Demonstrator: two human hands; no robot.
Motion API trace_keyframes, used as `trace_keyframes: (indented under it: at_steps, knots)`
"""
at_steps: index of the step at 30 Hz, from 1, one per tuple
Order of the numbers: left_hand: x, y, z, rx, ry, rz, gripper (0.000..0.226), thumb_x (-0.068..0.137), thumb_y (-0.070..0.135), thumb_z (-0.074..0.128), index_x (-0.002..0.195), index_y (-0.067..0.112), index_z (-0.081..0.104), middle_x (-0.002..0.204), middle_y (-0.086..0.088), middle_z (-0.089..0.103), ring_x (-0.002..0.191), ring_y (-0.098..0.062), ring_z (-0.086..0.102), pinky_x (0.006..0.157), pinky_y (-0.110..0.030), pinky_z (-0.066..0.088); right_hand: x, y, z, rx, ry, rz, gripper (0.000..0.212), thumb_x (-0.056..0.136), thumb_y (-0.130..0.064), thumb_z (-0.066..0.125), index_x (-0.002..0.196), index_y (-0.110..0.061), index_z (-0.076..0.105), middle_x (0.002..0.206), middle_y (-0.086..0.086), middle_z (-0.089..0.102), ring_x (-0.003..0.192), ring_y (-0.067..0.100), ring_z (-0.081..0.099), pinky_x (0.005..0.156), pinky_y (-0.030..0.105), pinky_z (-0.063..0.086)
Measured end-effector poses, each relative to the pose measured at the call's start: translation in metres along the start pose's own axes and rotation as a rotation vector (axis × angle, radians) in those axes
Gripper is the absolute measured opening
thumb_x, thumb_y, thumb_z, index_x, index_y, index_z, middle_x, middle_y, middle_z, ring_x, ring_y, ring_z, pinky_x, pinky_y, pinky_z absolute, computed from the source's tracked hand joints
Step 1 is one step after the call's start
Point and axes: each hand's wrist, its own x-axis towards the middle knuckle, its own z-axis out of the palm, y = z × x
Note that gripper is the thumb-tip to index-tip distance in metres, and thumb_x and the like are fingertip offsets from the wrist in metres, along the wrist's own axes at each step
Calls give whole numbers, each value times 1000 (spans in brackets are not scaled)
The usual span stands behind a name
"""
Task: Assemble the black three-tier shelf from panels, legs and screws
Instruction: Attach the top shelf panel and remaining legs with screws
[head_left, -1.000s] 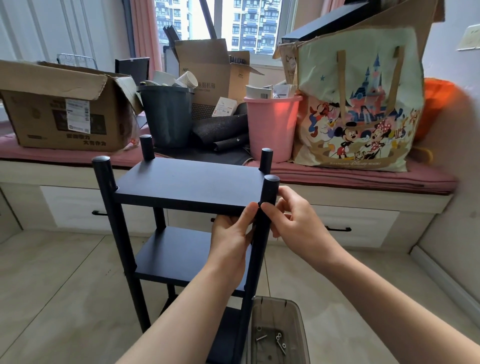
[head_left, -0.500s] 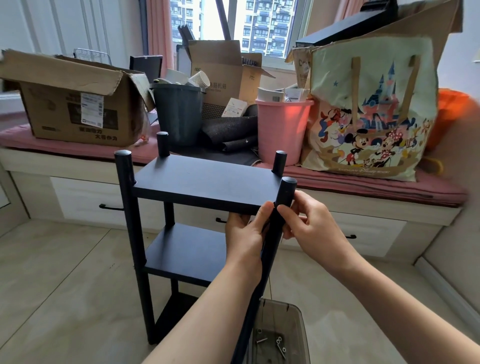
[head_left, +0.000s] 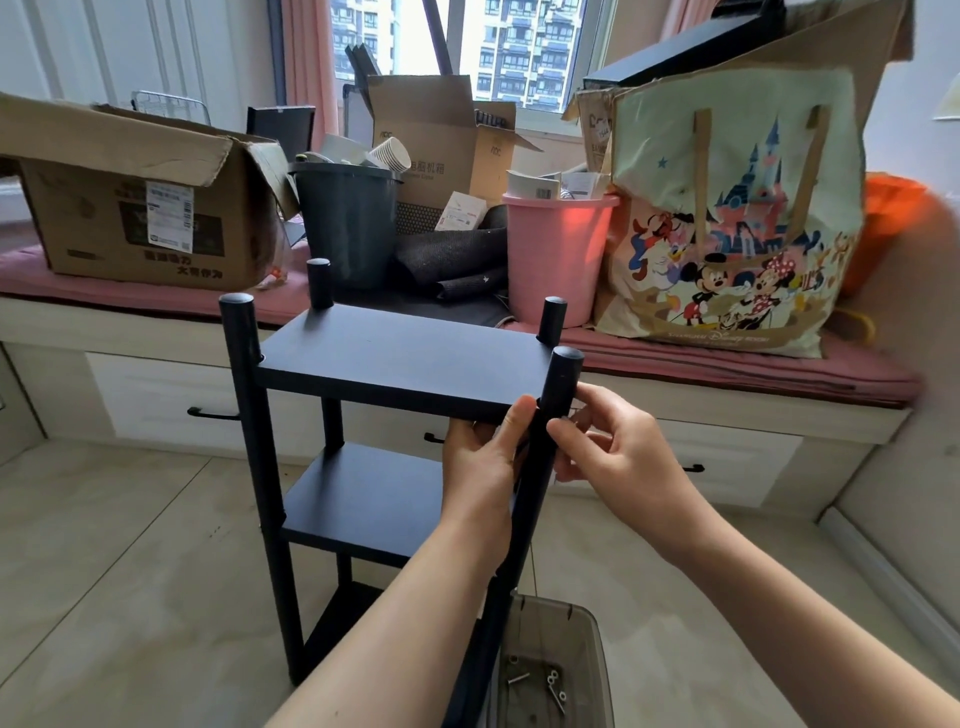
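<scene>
The black three-tier shelf (head_left: 395, 364) stands upright on the tiled floor with its panels fixed between four round legs. My left hand (head_left: 483, 457) wraps the near right leg (head_left: 558, 384) just under the top panel, thumb against the post. From the other side, my right hand (head_left: 618, 457) pinches the same leg with thumb and fingertips. A clear plastic bin (head_left: 587, 649) holding loose screws (head_left: 545, 680) sits on the floor below my arms. My left forearm hides the lower part of that leg.
A window bench with a pink cushion (head_left: 727, 364) runs behind the shelf, loaded with a cardboard box (head_left: 130, 208), a dark bucket (head_left: 348, 223), a pink bucket (head_left: 556, 254) and a cartoon tote bag (head_left: 727, 218). Bench drawers with black handles (head_left: 213, 413) face me.
The view has shifted so the shelf sits further right and slightly lower in frame. Both hands stay on the near right leg in much the same grip.
</scene>
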Motion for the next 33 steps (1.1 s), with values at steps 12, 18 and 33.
trace_keyframes:
  at_steps: [12, 18, 33]
  knots:
    - [2, -2, -1, 62, -13, -13, 48, 68, 42, 76, 109, 21, 62, 99, -1, 77, 93, -16, 75, 73, -25, 56, -11, -3, -7, -123, 185, -74, 15, 89, -19, 71, 101, -18, 61, 76, -1, 73, 68, 12, 70, 66, 26, 58]
    - [2, -1, -2, 74, -16, -25, 49, 68, 43, 75, 111, 23, 61, 101, 0, 77, 97, -16, 74, 77, -27, 55, -13, -5, -3, -186, 217, -126, 9, 88, -21, 71, 89, -20, 63, 73, -4, 71, 65, 8, 69, 64, 19, 56]
    - [-1, -1, -7, 81, -50, -27, 52, 73, 40, 74, 116, 16, 60, 100, -1, 77, 97, -17, 74, 82, -28, 56, -13, -4, 1, -145, 239, -143, 9, 87, -20, 74, 85, -17, 66, 72, -6, 71, 66, 9, 69, 62, 17, 53]
